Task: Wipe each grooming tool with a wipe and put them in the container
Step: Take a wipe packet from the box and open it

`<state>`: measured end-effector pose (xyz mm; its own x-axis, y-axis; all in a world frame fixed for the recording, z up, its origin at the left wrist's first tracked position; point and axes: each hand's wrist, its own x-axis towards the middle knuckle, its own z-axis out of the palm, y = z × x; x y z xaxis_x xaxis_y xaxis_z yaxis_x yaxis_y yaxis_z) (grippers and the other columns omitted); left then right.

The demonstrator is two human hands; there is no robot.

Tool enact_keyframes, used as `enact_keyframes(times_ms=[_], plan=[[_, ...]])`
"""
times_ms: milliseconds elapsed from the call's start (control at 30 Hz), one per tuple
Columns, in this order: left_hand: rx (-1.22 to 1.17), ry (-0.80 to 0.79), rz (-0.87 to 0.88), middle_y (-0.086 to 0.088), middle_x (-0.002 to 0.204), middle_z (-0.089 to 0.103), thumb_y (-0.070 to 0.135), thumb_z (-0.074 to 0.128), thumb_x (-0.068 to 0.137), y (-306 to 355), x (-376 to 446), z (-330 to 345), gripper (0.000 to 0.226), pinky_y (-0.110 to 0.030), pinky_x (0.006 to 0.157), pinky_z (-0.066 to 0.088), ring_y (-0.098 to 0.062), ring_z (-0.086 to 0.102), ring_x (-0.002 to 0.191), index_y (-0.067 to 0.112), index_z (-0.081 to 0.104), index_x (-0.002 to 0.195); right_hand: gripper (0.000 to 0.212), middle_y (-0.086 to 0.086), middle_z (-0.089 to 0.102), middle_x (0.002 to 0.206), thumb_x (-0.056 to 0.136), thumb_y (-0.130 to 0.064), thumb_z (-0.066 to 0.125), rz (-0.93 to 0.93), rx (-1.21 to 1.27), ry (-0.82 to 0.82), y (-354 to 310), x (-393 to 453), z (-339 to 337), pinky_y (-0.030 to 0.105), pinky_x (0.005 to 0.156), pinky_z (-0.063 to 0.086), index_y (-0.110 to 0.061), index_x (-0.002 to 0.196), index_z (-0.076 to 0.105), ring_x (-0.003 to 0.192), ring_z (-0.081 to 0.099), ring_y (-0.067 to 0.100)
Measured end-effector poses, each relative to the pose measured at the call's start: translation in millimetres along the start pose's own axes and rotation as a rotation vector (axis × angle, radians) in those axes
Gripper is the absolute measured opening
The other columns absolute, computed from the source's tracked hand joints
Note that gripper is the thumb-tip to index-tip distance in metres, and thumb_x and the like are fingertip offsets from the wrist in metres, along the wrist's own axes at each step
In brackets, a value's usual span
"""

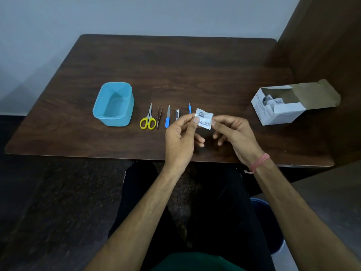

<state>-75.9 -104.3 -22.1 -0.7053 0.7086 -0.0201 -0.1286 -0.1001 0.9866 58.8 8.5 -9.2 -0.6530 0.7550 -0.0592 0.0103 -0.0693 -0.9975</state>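
- Head view: a small white wipe packet is held above the near part of a dark wooden table, between both hands.
- The packet's left edge is pinched by the thumb and forefinger of the left hand; the other fingers are loosely curled beneath.
- Its right edge is pinched by the thumb and forefinger of the right hand, with the remaining fingers curled under; a pink thread band is worn on that wrist.
- Five grooming tools are laid in a row on the table behind the hands: yellow-handled scissors, tweezers, a blue-handled nail file, a nail clipper, partly hidden by the left hand, and a small blue-handled tool.
- A blue plastic container is set just left of the scissors, uncovered.
- An opened white cardboard box, with white packets seen inside, is placed well apart at the right.
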Motion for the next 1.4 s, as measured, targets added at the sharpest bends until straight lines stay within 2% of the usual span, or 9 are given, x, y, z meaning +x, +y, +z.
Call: enact_keyframes(times_ms=[167, 433, 567, 767, 867, 1033, 1200, 1400], plan=[[0.006, 0.004, 0.022, 0.000, 0.091, 0.081, 0.017, 0.066, 0.115, -0.8, -1.4, 1.1, 0.017, -0.026, 0.050, 0.060, -0.011, 0.067, 0.053, 0.008, 0.076, 0.126, 0.014, 0.005, 0.081, 0.106, 0.105, -0.011, 0.071, -0.016, 0.033, -0.032, 0.8, -2.1, -2.1, 0.023, 0.054, 0.051, -0.012, 0.109, 0.084, 0.072, 0.063, 0.016], [0.030, -0.016, 0.035, 0.001, 0.088, 0.082, 0.017, 0.067, 0.114, 1.5, -4.5, -0.6, 0.013, -0.027, 0.050, 0.061, -0.010, 0.067, 0.054, 0.013, 0.076, 0.123, 0.012, 0.007, 0.081, 0.105, 0.104, -0.009, 0.072, -0.041, 0.014, 0.004, 6.0, -3.7, -0.7, 0.023, 0.053, 0.050, -0.006, 0.106, 0.083, 0.072, 0.062, 0.015], [0.036, -0.024, 0.040, 0.001, 0.083, 0.080, 0.017, 0.068, 0.113, 0.3, -6.4, -2.8, 0.016, -0.029, 0.051, 0.062, -0.011, 0.067, 0.053, 0.011, 0.076, 0.125, 0.011, 0.006, 0.081, 0.102, 0.103, -0.010, 0.074, -0.049, 0.018, 0.014, 6.8, -5.7, 1.1, 0.024, 0.054, 0.050, -0.010, 0.102, 0.085, 0.072, 0.063, 0.015], [0.024, -0.032, 0.042, 0.001, 0.083, 0.081, 0.018, 0.067, 0.114, 0.3, -5.4, -2.0, 0.013, -0.029, 0.050, 0.062, -0.012, 0.067, 0.052, 0.021, 0.078, 0.121, 0.012, 0.011, 0.083, 0.108, 0.103, -0.009, 0.074, -0.056, 0.017, 0.009, 5.2, -4.8, -0.2, 0.024, 0.055, 0.051, -0.012, 0.103, 0.086, 0.074, 0.063, 0.016], [0.015, -0.032, 0.043, 0.002, 0.081, 0.080, 0.017, 0.067, 0.114, 1.2, -6.3, -2.5, 0.014, -0.029, 0.050, 0.062, -0.011, 0.067, 0.052, 0.024, 0.078, 0.117, 0.013, 0.006, 0.083, 0.105, 0.103, -0.009, 0.073, -0.060, 0.011, 0.002, 5.8, -4.6, 0.2, 0.023, 0.055, 0.051, -0.013, 0.103, 0.085, 0.074, 0.062, 0.014], [0.011, -0.048, 0.027, -0.001, 0.078, 0.079, 0.018, 0.067, 0.114, -0.2, -4.8, -3.0, 0.013, -0.029, 0.051, 0.062, -0.013, 0.068, 0.052, 0.021, 0.078, 0.120, 0.012, 0.001, 0.083, 0.106, 0.104, -0.011, 0.073, -0.068, -0.006, -0.019, 6.0, -5.2, -3.1, 0.022, 0.056, 0.052, -0.010, 0.107, 0.084, 0.074, 0.064, 0.010], [0.025, -0.039, 0.011, -0.010, 0.096, 0.084, 0.020, 0.069, 0.113, -3.9, -3.5, -5.3, 0.027, -0.030, 0.052, 0.063, -0.014, 0.069, 0.055, 0.004, 0.076, 0.134, 0.012, -0.002, 0.081, 0.098, 0.103, -0.009, 0.074, -0.039, 0.001, -0.011, 4.1, -3.7, -3.1, 0.021, 0.055, 0.052, -0.014, 0.101, 0.084, 0.072, 0.063, 0.009], [0.019, -0.070, 0.004, -0.005, 0.096, 0.085, 0.018, 0.068, 0.113, -1.6, -4.7, -6.5, 0.024, -0.029, 0.051, 0.062, -0.014, 0.069, 0.055, 0.006, 0.077, 0.132, 0.011, -0.006, 0.080, 0.096, 0.102, -0.008, 0.072, -0.050, -0.013, -0.070, 3.6, -3.8, -7.0, 0.021, 0.058, 0.053, -0.013, 0.104, 0.082, 0.073, 0.062, 0.007]])
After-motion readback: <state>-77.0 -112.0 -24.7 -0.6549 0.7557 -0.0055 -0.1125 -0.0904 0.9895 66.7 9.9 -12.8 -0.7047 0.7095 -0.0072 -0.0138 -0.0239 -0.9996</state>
